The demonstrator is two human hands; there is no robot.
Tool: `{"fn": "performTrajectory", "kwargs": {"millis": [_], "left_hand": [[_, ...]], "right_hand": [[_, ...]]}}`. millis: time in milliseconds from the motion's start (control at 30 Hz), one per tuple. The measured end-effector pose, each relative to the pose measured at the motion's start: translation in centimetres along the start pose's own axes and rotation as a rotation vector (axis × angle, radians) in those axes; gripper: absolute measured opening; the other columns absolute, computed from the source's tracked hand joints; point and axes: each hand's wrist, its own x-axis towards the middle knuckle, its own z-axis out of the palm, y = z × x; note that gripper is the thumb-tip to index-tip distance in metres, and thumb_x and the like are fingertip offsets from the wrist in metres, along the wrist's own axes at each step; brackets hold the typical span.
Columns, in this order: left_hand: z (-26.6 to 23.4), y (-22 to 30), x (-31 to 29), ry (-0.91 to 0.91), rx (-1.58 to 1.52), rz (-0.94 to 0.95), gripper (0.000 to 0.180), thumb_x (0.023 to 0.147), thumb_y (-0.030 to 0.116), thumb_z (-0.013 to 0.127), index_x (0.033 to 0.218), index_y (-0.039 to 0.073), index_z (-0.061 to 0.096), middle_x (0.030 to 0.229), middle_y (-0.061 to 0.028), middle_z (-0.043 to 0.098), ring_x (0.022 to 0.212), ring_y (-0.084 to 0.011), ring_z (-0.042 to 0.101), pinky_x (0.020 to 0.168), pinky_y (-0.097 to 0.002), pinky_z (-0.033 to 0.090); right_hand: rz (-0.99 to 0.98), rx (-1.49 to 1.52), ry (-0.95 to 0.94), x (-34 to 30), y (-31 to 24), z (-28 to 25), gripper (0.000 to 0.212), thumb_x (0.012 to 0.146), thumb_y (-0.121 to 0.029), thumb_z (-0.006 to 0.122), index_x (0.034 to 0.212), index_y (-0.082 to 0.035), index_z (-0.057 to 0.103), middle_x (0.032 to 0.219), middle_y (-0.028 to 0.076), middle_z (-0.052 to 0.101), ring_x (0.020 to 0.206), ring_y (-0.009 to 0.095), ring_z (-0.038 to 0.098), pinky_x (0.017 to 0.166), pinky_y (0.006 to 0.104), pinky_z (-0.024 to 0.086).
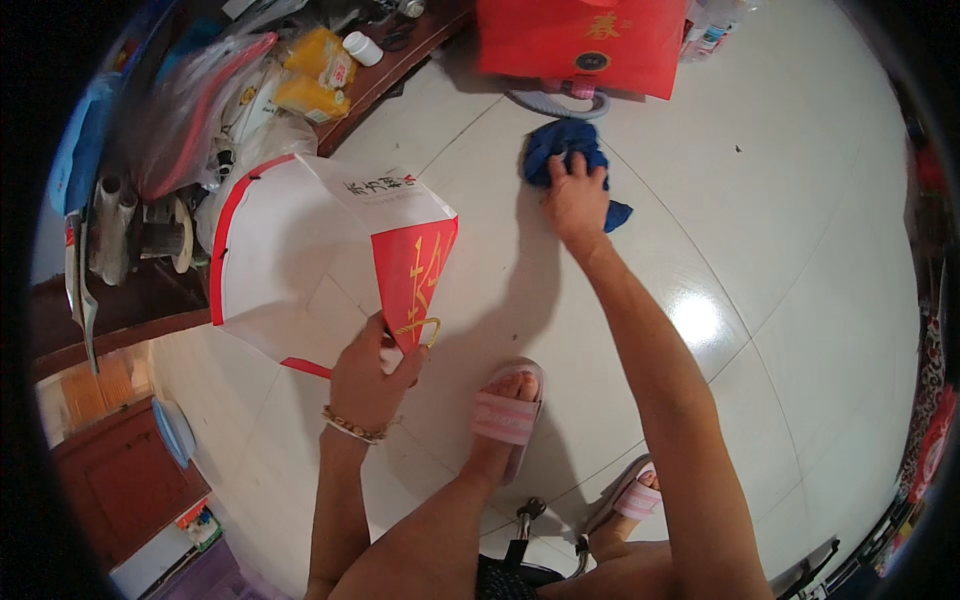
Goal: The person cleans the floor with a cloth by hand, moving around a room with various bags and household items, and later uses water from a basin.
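Note:
My right hand (575,197) reaches forward and presses down on a crumpled blue cloth (562,145) lying on the white tiled floor (760,240). My left hand (372,375) holds an open red and white paper bag (300,250) by its gold cord handle, with the bag's mouth turned toward me. A beaded bracelet sits on my left wrist. My feet in pink slippers (507,415) rest on the tiles below the bag.
A larger red paper bag (580,40) stands on the floor behind the cloth, with a grey hose loop in front of it. A dark wooden shelf (390,70) at the upper left holds plastic bags, yellow packets and a white bottle. A wooden cabinet (120,470) stands at lower left.

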Motion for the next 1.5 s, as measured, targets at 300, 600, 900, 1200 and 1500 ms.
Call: {"fn": "performTrajectory", "kwargs": {"millis": [300,600,900,1200,1500], "left_hand": [[-2.6,-0.1,-2.6,0.219,0.361,0.014,0.022,0.077,0.006,0.047,0.098,-0.002,0.049,0.062,-0.0204,0.055,0.054,-0.0365,0.055,0.05,-0.0442,0.042],[-8.0,-5.2,-13.5,0.28,0.308,-0.092,0.025,0.076,0.004,0.048,0.099,-0.005,0.049,0.056,-0.0158,0.052,0.043,-0.0308,0.05,0.04,-0.0358,0.039],[-7.5,-11.0,-23.2,0.345,0.369,-0.15,0.025,0.074,0.004,0.051,0.098,-0.001,0.052,0.053,-0.0123,0.051,0.043,-0.0286,0.051,0.041,-0.0344,0.039],[-2.9,-16.2,-25.7,0.56,0.327,-0.345,0.027,0.078,0.006,0.044,0.103,-0.004,0.049,0.068,-0.016,0.058,0.056,-0.0308,0.057,0.049,-0.0373,0.043],[2.0,-18.2,-24.4,0.813,0.262,-0.389,0.032,0.081,0.009,0.043,0.11,-0.004,0.049,0.087,-0.0186,0.059,0.074,-0.0288,0.056,0.065,-0.0366,0.045]], "right_hand": [[-0.782,-0.011,-0.252,-9.4,2.1,-1.7,0.046,0.066,-0.018,0.066,0.11,-0.025,0.055,0.121,0.0,0.046,0.107,0.025,0.042,0.081,0.0455,0.041],[-0.374,-0.042,-0.065,-19.3,20.7,-6.1,0.053,0.053,-0.003,0.063,0.104,-0.011,0.058,0.119,0.012,0.049,0.104,0.035,0.045,0.087,0.0447,0.04],[0.028,-0.133,0.146,-9.7,14.6,-2.4,0.05,0.07,-0.01,0.055,0.12,-0.011,0.049,0.126,0.016,0.044,0.105,0.04,0.044,0.089,0.0435,0.04],[-0.23,0.018,0.128,3.3,-7.8,6.1,0.038,0.078,-0.017,0.051,0.116,-0.014,0.051,0.126,0.013,0.043,0.108,0.037,0.042,0.083,0.0498,0.043],[-0.881,0.037,-0.215,-6.1,-20.7,10.6,0.03,0.082,-0.025,0.048,0.11,-0.021,0.059,0.123,0.004,0.048,0.119,0.029,0.035,0.091,0.0564,0.028]]}}
